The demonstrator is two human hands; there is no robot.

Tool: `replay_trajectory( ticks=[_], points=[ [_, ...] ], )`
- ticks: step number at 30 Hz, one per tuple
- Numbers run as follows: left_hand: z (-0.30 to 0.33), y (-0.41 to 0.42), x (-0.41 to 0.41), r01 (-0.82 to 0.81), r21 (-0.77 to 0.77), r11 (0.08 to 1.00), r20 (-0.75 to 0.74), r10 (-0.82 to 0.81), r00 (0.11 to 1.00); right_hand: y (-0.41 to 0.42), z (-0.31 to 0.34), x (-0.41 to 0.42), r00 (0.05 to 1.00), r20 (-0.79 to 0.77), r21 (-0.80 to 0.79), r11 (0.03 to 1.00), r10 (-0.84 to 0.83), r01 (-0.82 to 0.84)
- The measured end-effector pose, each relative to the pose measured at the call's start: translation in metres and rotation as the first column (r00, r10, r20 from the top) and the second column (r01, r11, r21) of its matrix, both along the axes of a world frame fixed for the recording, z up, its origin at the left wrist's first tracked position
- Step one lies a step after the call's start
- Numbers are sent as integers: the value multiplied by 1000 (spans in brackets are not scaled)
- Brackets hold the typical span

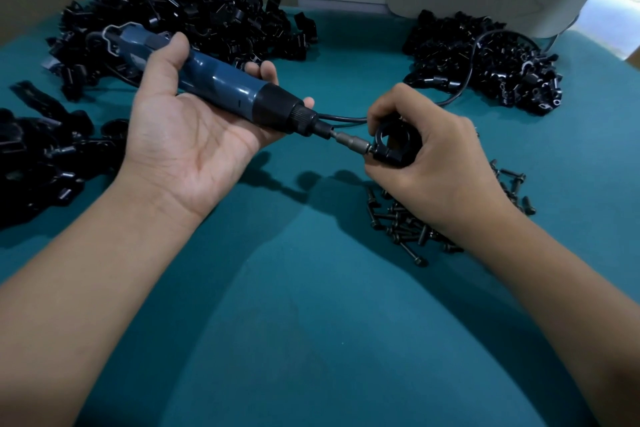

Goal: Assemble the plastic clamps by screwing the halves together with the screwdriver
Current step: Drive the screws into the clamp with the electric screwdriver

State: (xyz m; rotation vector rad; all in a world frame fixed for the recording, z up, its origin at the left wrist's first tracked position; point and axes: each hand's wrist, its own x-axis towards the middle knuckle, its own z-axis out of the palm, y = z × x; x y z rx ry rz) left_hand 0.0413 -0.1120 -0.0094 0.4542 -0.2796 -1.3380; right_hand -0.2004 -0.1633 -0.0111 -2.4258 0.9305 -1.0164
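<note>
Two bare forearms, left hand (194, 135) and right hand (440, 163) without gloves, rings, watch or visible sleeves.

dim overhead light, soft shadows, wide-angle edge bending, slight blur.

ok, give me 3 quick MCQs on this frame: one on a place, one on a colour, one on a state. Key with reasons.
1. Where do the loose screws lie?
A. under the right hand
B. beside the left pile
C. on the white bin

2. What colour is the table cover?
A. grey
B. teal
C. red

3. How does the left hand hold the screwdriver?
A. clenched fist
B. pinched by two fingertips
C. cradled on an open palm, fingers curled behind it

Key: 1 A, they are scattered beneath the right hand, which grips the clamp. 2 B, the cloth is plainly teal. 3 C, the palm faces up and fingertips show past the barrel.
</note>
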Motion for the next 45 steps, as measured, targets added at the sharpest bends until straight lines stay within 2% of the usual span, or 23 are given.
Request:
replay_trajectory(
  ticks=[20, 34, 39, 45],
  points=[
    [0, 2, -1, 2, 8, 1000, -11, -2, 1000, 3, -1, 2, 1000, -6, 1, 1000, -20, 20],
    [2, 3, -4, -1, 28, 1000, -12, 2, 1000, 3, -1, 1, 996, -61, -130, 990, -67, 59],
    [4, 2, -7, -12, 53, 999, -17, 13, 1000, 1, -1, -1, 989, -101, -223, 972, -105, 80],
    [3, 0, -9, -48, 80, 996, -47, 52, 998, 2, -4, 1, 986, -116, -212, 973, -119, 92]
  ],
)
